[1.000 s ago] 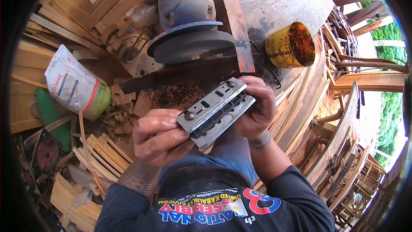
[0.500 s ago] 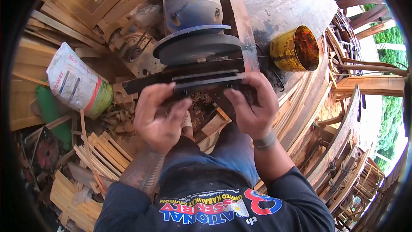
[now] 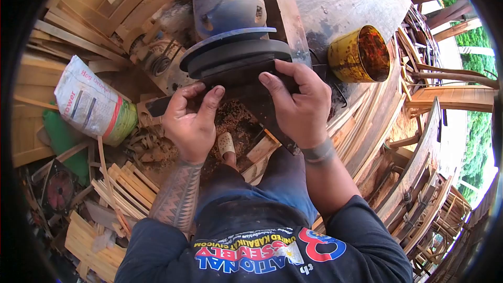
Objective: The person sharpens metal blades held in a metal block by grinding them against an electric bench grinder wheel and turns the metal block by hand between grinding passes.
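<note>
A dark, flat, straight bar (image 3: pixel 242 75) spans the gap between my two hands, against or very near the front of a grey grinding wheel (image 3: pixel 236 60). My left hand (image 3: pixel 192 118) pinches the bar's left end between thumb and fingers. At the other end, my right hand (image 3: pixel 303 106) grips it, with the forefinger reaching up near the wheel's edge. Behind the wheel sit a bluish round disc (image 3: pixel 230 37) and a worn blue-grey motor (image 3: pixel 229 2). The dark bar blends into the dark surfaces around it, so its exact contact with the wheel is hard to see.
A rusty yellow can (image 3: pixel 343 55) stands on the metal table (image 3: pixel 346 8) to the right. On the left are a printed white sack (image 3: pixel 89 97), wood strips (image 3: pixel 128 186) and a small motor with a pulley (image 3: pixel 160 63). Shavings (image 3: pixel 233 118) cover the floor by my foot.
Both hands have moved up and forward, bringing the bar from in front of the grinding wheel to its front face. The bar now shows its flat, dark side.
</note>
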The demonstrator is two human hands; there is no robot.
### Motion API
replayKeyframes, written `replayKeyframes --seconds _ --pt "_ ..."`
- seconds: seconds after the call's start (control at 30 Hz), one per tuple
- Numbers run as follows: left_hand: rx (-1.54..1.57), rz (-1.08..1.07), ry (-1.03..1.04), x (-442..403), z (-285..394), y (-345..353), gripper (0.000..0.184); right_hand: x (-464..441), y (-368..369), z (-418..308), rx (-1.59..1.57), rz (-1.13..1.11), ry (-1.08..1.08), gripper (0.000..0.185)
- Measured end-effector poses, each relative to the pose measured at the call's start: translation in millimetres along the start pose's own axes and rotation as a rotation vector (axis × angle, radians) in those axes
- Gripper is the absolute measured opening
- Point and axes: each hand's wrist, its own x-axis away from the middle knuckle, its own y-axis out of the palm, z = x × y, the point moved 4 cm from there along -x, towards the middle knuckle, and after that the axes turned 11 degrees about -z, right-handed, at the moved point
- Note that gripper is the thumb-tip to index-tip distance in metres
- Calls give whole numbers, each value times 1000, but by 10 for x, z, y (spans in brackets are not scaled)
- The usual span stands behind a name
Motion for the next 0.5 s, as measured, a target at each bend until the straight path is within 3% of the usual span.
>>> replayKeyframes --seconds 0.5 --pt "-157 -25 32 -111 51 42 28 -27 -29 29 94 17 -73 25"
